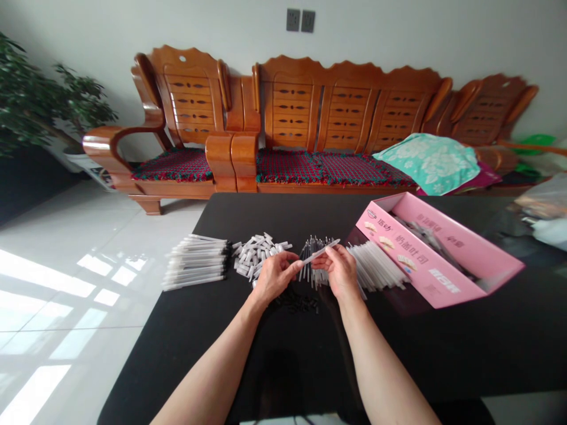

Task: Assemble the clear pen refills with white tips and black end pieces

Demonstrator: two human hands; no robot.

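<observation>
Both hands meet over the black table, with a whitish pen barrel (319, 252) slanting between them. My left hand (275, 276) pinches its lower left end between thumb and fingers. Nearer the upper right end, my right hand (342, 273) grips it with thumb and fingertips. Beneath and behind the hands lie dark-tipped pen refills (313, 243). A heap of white pen caps (257, 252) is just left of my left hand. Beside my right hand is a row of translucent pen barrels (376, 267). Small black pieces (297, 302) are scattered between my wrists.
Stacked white pens with black ends (195, 261) lie at the table's left. A pink box (443, 265) holding greyish contents stands at the right, near a plastic bag (547, 206). Beyond the black table (248, 206) is a wooden bench (292, 100); potted plants (80, 100) stand left.
</observation>
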